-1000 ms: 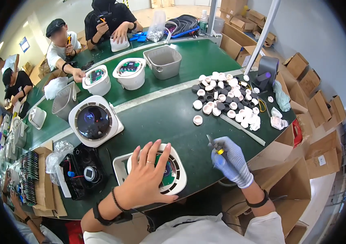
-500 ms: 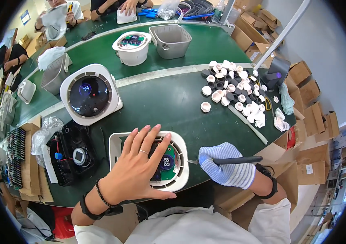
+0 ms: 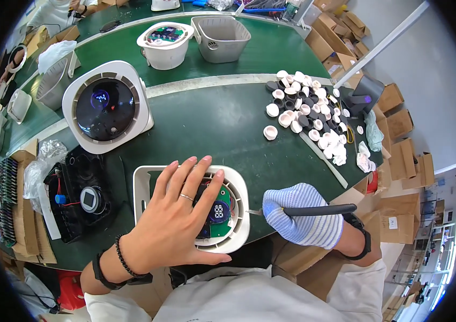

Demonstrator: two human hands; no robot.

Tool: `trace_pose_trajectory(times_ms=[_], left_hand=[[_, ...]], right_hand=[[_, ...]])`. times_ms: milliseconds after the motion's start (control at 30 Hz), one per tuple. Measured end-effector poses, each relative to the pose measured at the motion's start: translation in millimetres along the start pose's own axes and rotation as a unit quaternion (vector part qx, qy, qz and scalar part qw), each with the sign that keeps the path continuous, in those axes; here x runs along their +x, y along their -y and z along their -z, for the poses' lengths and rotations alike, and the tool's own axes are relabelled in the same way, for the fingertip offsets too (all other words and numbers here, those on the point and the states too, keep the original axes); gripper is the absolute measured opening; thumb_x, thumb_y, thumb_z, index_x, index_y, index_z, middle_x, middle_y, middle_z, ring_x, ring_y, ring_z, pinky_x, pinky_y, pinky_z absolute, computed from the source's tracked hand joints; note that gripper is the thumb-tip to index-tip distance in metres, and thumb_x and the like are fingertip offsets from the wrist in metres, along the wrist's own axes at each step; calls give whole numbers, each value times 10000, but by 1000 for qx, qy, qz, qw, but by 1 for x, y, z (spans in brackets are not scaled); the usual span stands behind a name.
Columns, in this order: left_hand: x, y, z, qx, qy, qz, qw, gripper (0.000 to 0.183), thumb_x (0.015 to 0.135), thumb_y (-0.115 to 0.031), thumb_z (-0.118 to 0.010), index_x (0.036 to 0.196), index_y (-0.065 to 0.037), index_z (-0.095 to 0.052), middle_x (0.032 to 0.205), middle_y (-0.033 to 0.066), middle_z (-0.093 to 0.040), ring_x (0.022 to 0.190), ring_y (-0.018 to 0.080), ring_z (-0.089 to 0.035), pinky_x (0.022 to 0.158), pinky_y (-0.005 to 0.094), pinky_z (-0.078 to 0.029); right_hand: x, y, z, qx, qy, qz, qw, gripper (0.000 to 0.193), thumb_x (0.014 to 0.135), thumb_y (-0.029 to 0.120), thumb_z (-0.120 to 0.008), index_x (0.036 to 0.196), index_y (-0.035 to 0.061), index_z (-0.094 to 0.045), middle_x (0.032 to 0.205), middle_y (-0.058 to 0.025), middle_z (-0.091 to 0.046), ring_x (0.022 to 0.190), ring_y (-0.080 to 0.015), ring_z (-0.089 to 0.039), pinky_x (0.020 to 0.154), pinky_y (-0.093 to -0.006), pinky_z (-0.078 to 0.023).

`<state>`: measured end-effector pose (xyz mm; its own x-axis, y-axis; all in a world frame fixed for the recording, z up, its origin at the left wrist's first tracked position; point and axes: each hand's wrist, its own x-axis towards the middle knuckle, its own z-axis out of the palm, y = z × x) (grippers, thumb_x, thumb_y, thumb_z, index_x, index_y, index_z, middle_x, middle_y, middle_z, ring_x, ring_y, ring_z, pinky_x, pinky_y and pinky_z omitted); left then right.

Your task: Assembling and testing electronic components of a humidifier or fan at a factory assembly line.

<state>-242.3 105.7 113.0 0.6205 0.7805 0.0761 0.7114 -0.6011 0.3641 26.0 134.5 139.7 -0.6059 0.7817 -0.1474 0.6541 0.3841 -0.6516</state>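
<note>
My left hand [image 3: 177, 217], bare and spread, lies flat over a white device housing [image 3: 141, 188] near the table's front edge. Between its thumb and index finger a green circuit board [image 3: 221, 229] with a small lit display [image 3: 218, 212] shows; the rest is under the hand. My right hand [image 3: 306, 214], in a blue-and-white striped glove, is closed round a slim black-handled tool [image 3: 322, 210]. The tool's thin metal tip [image 3: 255, 212] points left and meets the housing's right rim, as far as I can see.
White and black caps [image 3: 306, 110] are heaped at right, beside a pale strip [image 3: 324, 161]. A device with a black round top [image 3: 104, 110] stands at far left, a black open casing [image 3: 83, 198] nearer. Farther back are another white device [image 3: 166, 51] and a grey bin [image 3: 221, 43].
The whole view has shifted, so things at the left and back sit higher or farther left. Both hands keep their pose, and the tool tip stays at the housing's right rim.
</note>
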Motion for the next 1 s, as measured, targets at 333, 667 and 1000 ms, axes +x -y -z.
trace_pose_trajectory(times_ms=[333, 667, 1000], left_hand=[[-3, 1, -1, 19, 8, -7, 1000, 1226, 703, -812, -712, 1537, 21, -375, 1580, 295, -307, 1457, 502, -282, 1209, 617, -179], [-14, 16, -5, -56, -6, -13, 998, 1125, 679, -661, -769, 1510, 11, -416, 1580, 272, -314, 1414, 481, -326, 1137, 627, -256], [-6, 10, 2, -80, -20, 2, 997, 1113, 634, -566, -826, 1521, -26, -426, 1556, 259, -345, 1395, 467, -355, 1128, 608, -274]], right_hand=[[7, 23, 7, -219, 90, -28, 971, 250, 950, 290, -580, 827, 88, -663, 669, -168, -672, 620, -374, -689, 574, -486, -555], [27, 54, 0, -369, 210, -35, 905, 317, 901, 333, -651, 766, 47, -634, 610, -148, -626, 513, -327, -672, 446, -461, -524], [-16, -37, -61, 286, -101, -143, 942, 430, 1067, 323, -462, 786, 18, -577, 654, -136, -648, 604, -285, -674, 543, -408, -478]])
